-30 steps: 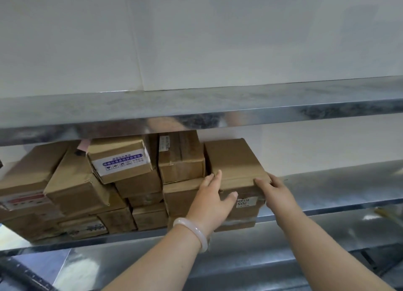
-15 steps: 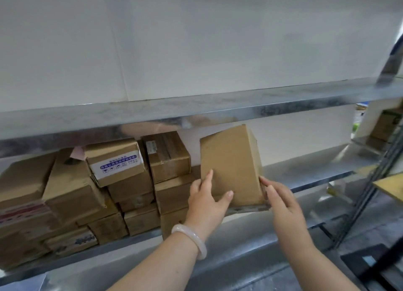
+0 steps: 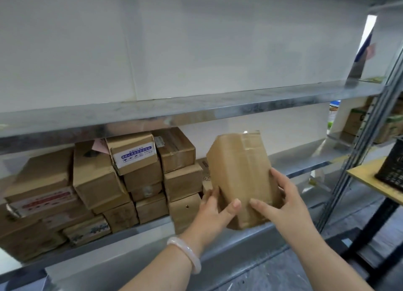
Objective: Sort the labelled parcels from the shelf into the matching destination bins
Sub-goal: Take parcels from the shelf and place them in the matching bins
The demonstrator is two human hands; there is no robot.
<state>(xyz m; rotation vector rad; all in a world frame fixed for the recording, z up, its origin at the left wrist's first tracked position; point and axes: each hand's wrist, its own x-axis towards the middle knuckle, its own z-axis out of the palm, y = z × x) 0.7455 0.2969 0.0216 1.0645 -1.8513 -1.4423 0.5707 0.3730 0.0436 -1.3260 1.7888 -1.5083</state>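
Gripping the taped brown parcel (image 3: 239, 170) at its lower end with left hand (image 3: 212, 214) and right hand (image 3: 285, 205), thumbs pressed on the near face. Held upright, slightly tilted, in front of the shelf (image 3: 305, 157) front edge, just right of the stacked boxes (image 3: 98, 181).

Matt brown cardboard parcel (image 3: 239, 177) with a strip of glossy clear tape (image 3: 250, 142), creased matt cardboard boxes (image 3: 96, 181), one bearing a smooth white paper label (image 3: 135, 156), galvanised metal shelf (image 3: 196, 107) with mottled sheen, pale glossy bracelet (image 3: 192, 255), matt white wall panels (image 3: 174, 39)
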